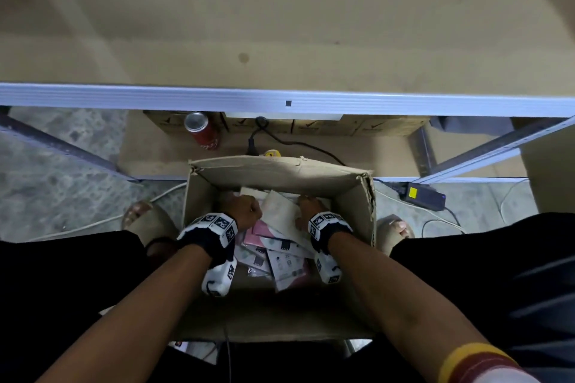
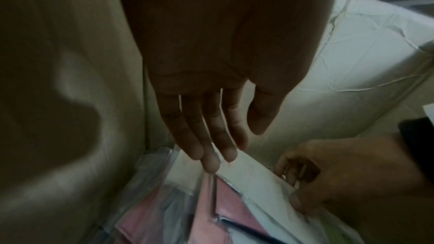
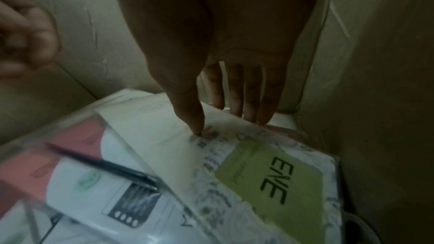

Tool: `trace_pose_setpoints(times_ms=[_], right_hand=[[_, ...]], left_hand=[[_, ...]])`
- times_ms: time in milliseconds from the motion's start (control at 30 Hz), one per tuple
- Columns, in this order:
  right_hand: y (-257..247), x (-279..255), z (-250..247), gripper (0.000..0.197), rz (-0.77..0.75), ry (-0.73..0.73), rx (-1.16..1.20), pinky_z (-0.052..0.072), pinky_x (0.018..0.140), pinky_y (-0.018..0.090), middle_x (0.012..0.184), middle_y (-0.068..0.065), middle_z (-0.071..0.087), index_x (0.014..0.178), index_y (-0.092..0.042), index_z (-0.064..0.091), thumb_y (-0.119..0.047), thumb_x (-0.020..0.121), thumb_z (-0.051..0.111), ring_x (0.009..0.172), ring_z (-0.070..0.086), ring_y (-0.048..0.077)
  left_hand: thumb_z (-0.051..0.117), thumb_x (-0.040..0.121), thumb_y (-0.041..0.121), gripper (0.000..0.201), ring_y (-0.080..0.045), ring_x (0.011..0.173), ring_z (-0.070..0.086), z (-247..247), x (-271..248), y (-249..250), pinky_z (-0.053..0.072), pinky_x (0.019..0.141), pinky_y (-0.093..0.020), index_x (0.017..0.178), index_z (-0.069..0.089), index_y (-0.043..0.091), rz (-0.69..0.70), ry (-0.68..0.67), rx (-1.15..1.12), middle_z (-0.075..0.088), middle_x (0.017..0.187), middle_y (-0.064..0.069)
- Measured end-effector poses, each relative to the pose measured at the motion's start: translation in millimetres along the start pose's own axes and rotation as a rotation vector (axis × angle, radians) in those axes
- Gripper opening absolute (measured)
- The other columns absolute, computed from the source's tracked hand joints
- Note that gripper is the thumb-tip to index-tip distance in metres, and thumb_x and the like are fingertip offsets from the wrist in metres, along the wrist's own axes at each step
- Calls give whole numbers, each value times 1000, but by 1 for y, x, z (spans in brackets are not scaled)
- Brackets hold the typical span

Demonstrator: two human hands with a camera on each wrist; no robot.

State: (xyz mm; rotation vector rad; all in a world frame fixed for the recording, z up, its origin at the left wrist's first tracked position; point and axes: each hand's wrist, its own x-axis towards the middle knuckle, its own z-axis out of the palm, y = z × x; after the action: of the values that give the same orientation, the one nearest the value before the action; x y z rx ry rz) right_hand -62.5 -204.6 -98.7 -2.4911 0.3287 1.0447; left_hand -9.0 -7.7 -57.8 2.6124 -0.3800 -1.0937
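Head view: left hand (image 1: pixel 241 210) and right hand (image 1: pixel 306 208) deep in an open cardboard box (image 1: pixel 280 172), both at one white packet (image 1: pixel 280 211).
Left fingers (image 2: pixel 211 136) straight and close together, tips just touching the packet's upper edge, gripping nothing; right thumb (image 3: pixel 187 103) pressed on the packet's face with fingers behind it, pinching it tilted near the box's far wall, above loose pink and white packets (image 1: pixel 273 255). Beyond the box, a red can (image 1: pixel 201 130) under the table edge (image 1: pixel 280 99); a black adapter (image 1: pixel 423 194) on the floor.
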Motion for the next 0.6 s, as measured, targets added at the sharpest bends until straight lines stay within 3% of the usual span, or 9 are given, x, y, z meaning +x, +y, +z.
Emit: trace_pose_setpoints(times_ms=[200, 367, 600], right_hand=[[2, -1, 1, 69, 21, 16, 10, 38, 109, 50, 151, 16, 31, 143, -12, 40, -12, 82, 73, 136, 37, 38], [2, -2, -6, 40, -63, 14, 41, 45, 103, 42, 138, 15, 50, 124, -17, 55, -8, 86, 65, 126, 51, 34], [-3, -6, -3, 33, -114, 45, -41, 45, 100, 38, 134, 15, 48, 115, -9, 63, 2, 84, 62, 126, 46, 33]], left_hand=[[49, 97, 25, 31, -30, 113, 59, 18, 6, 7, 48, 97, -36, 111, 68, 6, -36, -85, 0, 63, 125, -11], [47, 97, 27, 36, -31, 120, 56, 32, 5, 7, 47, 97, -32, 122, 63, 7, -101, -111, 39, 59, 132, -13], [45, 96, 22, 35, -33, 103, 65, 37, 1, -7, 52, 87, -34, 104, 67, -4, -144, -149, 25, 68, 113, -20]])
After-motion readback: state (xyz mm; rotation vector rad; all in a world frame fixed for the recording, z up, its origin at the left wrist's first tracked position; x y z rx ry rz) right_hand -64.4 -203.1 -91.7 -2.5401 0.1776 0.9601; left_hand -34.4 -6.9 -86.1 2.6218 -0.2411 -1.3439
